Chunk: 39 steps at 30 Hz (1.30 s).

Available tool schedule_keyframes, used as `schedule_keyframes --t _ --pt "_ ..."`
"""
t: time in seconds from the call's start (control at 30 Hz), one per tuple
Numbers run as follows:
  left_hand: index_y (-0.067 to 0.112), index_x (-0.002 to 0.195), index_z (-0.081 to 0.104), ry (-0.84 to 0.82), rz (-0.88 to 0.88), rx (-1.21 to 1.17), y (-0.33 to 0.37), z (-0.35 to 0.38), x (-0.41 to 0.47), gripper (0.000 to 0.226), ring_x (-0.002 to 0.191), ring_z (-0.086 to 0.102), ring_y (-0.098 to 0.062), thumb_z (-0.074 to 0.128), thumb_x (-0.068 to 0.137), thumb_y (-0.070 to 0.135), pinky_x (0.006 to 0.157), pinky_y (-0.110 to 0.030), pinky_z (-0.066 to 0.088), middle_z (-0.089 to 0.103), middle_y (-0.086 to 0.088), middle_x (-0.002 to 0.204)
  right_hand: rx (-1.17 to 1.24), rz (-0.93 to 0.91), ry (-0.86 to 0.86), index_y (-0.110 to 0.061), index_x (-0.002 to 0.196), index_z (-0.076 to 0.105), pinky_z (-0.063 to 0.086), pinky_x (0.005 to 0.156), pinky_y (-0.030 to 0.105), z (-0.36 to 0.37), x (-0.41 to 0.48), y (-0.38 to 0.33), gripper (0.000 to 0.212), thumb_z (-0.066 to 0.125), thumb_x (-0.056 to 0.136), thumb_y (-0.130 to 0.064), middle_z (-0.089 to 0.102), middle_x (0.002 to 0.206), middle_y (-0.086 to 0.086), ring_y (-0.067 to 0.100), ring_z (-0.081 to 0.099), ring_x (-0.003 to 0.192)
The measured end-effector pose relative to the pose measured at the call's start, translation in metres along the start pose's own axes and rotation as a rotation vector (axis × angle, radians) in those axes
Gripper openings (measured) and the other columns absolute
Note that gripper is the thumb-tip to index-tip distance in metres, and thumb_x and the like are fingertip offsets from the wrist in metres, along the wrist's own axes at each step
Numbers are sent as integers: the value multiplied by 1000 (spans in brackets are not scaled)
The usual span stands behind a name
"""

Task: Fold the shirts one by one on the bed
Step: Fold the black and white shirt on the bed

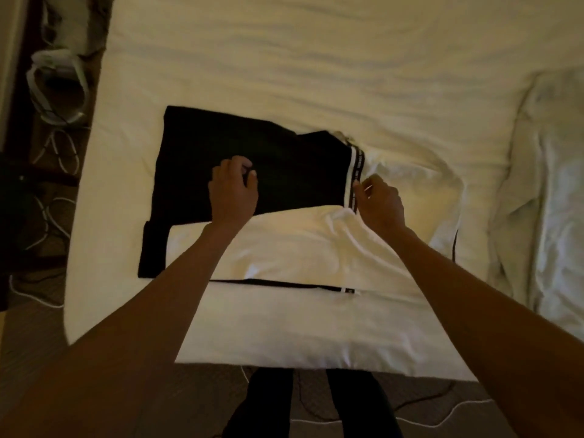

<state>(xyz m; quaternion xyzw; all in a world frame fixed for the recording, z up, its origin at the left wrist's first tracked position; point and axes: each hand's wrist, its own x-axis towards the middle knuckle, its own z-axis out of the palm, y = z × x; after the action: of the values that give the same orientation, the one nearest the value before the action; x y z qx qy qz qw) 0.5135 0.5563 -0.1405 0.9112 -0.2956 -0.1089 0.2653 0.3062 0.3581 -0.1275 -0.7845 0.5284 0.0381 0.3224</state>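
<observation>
Black shirt [252,153]: I see it lying flat on the bed [316,58], left of middle, folded into a rough rectangle. Its near edge is covered by a white shirt [284,248].
Striped band [357,175]: a black-and-white trim down the black shirt's right edge.
Right hand [380,200]: thumb and forefinger nip the striped band near its lower end, so the shirt runs off to the left of this hold.
Left hand [233,191]: it rests on the black shirt near the near edge, with fingers curled down onto the cloth. In this dim light I cannot tell whether they pinch a fold or only press.
Between the hands: a flat stretch of black cloth.
White shirt: it lies spread nearer to me, under both forearms, with a thin dark trim line along its near side.
Duvet [543,184]: crumpled at the bed's right side.
Cables [57,147]: white loops lie on the floor left of the bed.
</observation>
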Motion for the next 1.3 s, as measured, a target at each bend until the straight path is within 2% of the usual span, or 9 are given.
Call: schedule_keyframes --t 0.17,0.33,0.5,0.63,0.83,0.97,1.07,1.2,1.3 --pt "15 111 62 -236 73 -109 83 49 76 26 98 57 -29 45 103 33 82 -50 51 62 -7 107 -45 -171 42 -14 115 56 42 85 37 -48 82 13 26 50 99 -34 62 114 10 30 55 109" --pt "17 123 62 -463 21 55 128 93 126 25 118 53 -35 52 100 17 96 -50 50 59 -13 128 -362 -142 -245 -18 133 49 38 100 44 -64 138 34 39 41 103 -42 52 137 11 33 46 128" --pt "19 119 67 -678 28 324 149 111 150 24 112 58 -34 63 95 21 92 -44 51 64 -10 125 -314 -106 -405 -20 114 57 46 94 43 -60 162 50 45 54 92 -59 61 115 9 32 58 107" --pt "14 101 76 -644 15 278 165 112 166 12 99 64 -29 70 93 21 85 -37 53 71 -8 113 -13 -149 -534 -19 91 67 42 74 28 -67 168 58 23 67 91 -42 65 92 4 19 58 85" --pt "21 94 72 -455 14 16 196 104 179 9 85 65 -23 64 93 25 67 -31 47 69 -3 86 495 65 -580 -18 73 71 46 73 28 -86 183 53 41 54 98 -46 68 76 -1 14 60 71" --pt "17 96 71 -490 35 -174 205 99 171 12 82 72 -17 60 92 15 79 -33 59 73 -1 81 613 237 -631 -6 106 68 51 80 33 -82 195 36 54 42 101 -52 70 104 14 22 63 85" --pt "14 96 74 -481 20 -315 211 93 162 11 82 72 -17 67 90 8 79 -32 59 74 -4 83 663 359 -736 -5 112 60 48 76 33 -77 199 22 66 35 97 -64 63 103 12 23 57 83" --pt "5 94 73 -605 -325 -808 218 80 153 26 83 70 -26 57 85 -13 80 -34 60 72 -16 90 676 440 -937 -6 120 51 45 58 30 -76 207 10 88 19 87 -81 58 85 5 18 56 68" --pt "2 92 70 -692 -639 -1104 208 72 157 18 84 67 -22 51 92 4 77 -30 56 71 -9 87 697 386 -963 -9 112 59 50 72 34 -73 209 0 55 41 98 -59 64 102 8 19 59 83"
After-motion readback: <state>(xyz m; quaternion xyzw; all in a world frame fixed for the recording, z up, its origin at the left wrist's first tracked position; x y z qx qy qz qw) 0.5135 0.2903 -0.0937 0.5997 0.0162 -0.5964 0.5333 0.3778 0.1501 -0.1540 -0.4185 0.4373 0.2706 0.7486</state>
